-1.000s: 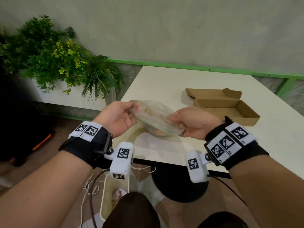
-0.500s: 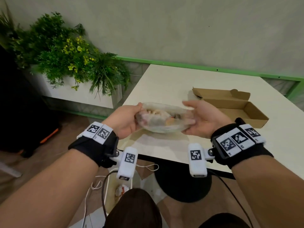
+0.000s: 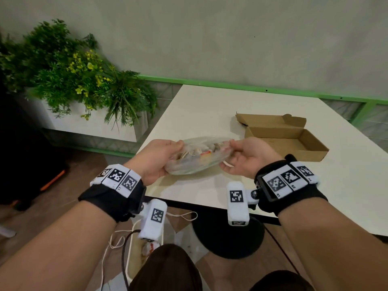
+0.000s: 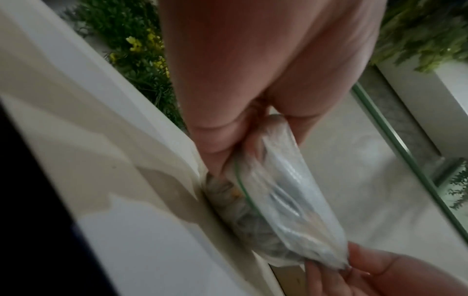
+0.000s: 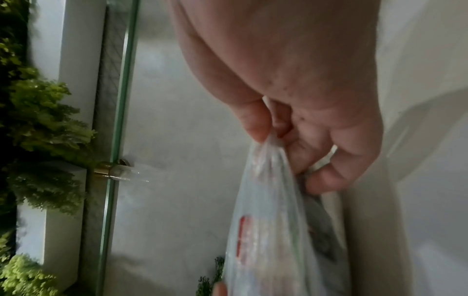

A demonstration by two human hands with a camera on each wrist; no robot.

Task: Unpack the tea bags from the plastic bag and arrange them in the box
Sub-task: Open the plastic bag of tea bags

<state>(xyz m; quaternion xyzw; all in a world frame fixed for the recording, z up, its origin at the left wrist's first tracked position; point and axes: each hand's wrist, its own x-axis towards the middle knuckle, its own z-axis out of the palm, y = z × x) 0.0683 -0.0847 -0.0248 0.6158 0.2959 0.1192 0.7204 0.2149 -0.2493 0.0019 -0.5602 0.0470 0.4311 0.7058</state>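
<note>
A clear plastic bag (image 3: 199, 156) stuffed with tea bags hangs between my two hands above the table's near left corner. My left hand (image 3: 159, 158) grips its left end, fingers curled round the plastic. My right hand (image 3: 245, 154) pinches the right end between thumb and fingers. In the left wrist view the bag (image 4: 276, 202) shows a thin green strip along its top edge, with my left hand (image 4: 243, 128) closed on one end. The right wrist view has my right hand (image 5: 291, 128) pinching the bag (image 5: 273, 220), a red tag inside. The open brown cardboard box (image 3: 285, 139) lies empty just beyond my right hand.
The white table (image 3: 210, 110) runs back to a green rail (image 3: 231, 82) by the wall. A white planter with green plants (image 3: 79, 80) stands on the left, off the table. Below the table's near edge are a black round base (image 3: 226, 238) and loose cords.
Both hands have turned the bag so its long edge faces up, and my right hand has shifted from cupping the end to pinching it. The head view has tipped slightly.
</note>
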